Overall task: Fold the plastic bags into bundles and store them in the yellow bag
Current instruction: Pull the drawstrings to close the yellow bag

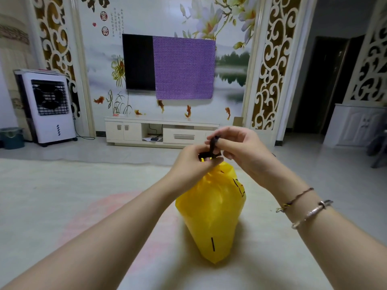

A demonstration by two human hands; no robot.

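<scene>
Right now both hands meet just above the gathered mouth of the yellow bag (211, 208), which stands upright on the tabletop (62, 185); left hand (191, 164) and right hand (240, 149) pinch a dark strip (213, 146) in their fingers, upright, directly over the bag's neck

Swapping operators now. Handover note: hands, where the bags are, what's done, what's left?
Left hand: grips the gathered neck of the yellow bag and the lower end of a dark strip.
Right hand: pinches the strip's upper end above the neck.
Yellow bag: upright on the pale surface, bulging, mouth bunched shut.
Done: no loose plastic bags in view; whether bundles are inside cannot be seen through the bag.
Left: probably finish tying the strip round the neck, then let go.
</scene>
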